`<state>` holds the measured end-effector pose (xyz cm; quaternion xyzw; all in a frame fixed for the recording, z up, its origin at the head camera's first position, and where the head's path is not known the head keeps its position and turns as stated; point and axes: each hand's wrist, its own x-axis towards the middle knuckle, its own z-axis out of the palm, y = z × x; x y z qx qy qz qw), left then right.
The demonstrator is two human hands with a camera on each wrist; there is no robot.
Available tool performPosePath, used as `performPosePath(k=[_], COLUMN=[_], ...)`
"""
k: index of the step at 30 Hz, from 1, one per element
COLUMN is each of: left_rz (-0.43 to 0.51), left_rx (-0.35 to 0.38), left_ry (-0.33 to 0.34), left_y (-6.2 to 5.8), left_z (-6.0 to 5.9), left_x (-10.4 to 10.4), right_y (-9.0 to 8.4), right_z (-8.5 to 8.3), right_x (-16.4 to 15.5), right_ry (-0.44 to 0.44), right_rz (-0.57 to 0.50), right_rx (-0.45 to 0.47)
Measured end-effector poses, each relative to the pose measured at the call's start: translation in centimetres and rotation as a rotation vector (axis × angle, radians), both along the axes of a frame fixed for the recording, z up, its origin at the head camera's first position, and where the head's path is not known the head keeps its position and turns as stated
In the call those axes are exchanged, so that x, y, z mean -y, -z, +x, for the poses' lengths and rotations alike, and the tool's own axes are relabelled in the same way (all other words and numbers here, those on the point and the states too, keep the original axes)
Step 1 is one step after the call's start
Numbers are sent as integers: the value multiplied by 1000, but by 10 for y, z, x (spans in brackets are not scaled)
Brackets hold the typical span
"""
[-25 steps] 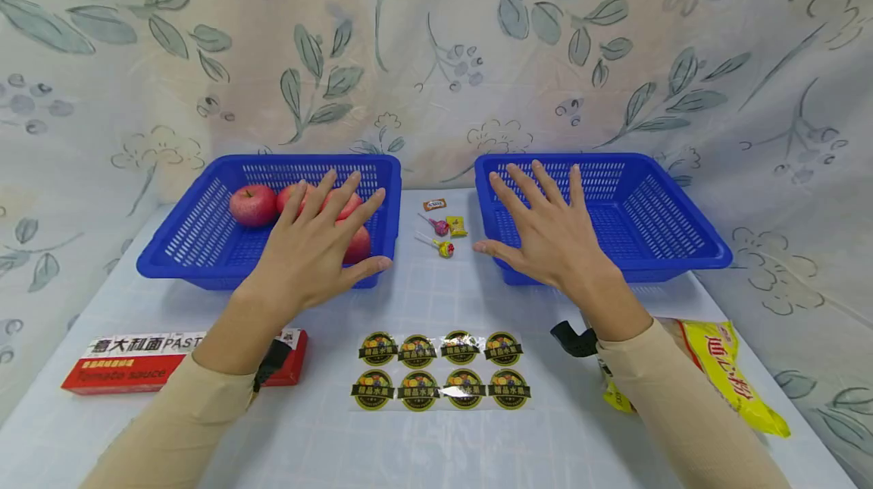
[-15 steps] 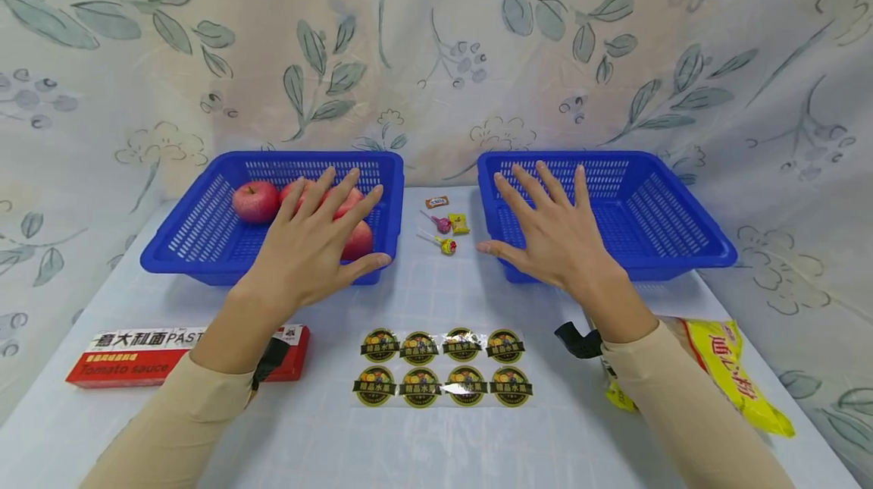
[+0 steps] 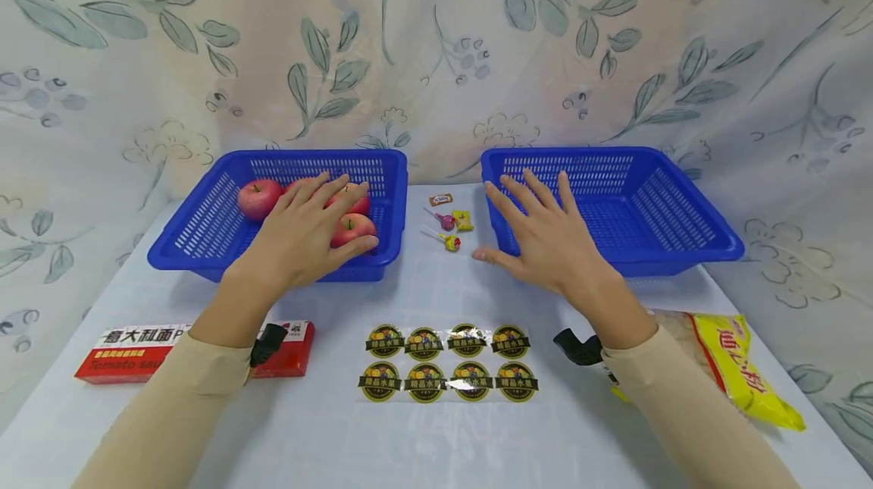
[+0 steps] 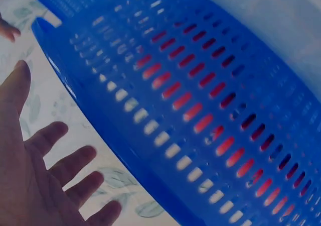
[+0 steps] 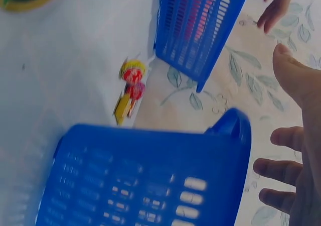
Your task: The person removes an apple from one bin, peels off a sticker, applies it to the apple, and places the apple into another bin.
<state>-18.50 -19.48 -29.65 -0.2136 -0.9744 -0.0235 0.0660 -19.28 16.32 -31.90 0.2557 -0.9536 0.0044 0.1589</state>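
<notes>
Leaf-print cloth backdrop, pale counter (image 3: pixel 436 443). Left hand (image 3: pixel 300 242) spread flat over the left blue basket (image 3: pixel 204 227), hovering above red apples (image 3: pixel 351 230), gripping nothing; right hand (image 3: pixel 549 242) splayed wide, to the right, over the empty basket's (image 3: pixel 682 246) near rim. Fruit-sticker sheet (image 3: pixel 446 362) in front.

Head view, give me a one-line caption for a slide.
Both open hands, left hand and right hand, hover above two blue baskets, apples in the left one.
</notes>
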Motion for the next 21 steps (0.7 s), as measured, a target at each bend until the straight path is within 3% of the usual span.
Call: performPosePath(k=[8, 12, 21], left_rz=[94, 82, 110], left_rx=[272, 330, 505], left_ry=[-46, -40, -79], left_y=[-17, -21, -30], left_z=[-22, -33, -57], left_x=[19, 23, 30], right_y=[1, -1, -2], right_z=[1, -2, -11], right_x=[29, 48, 91], right_ry=[-143, -200, -210], right_rz=[-105, -178, -335], right_rx=[25, 126, 354])
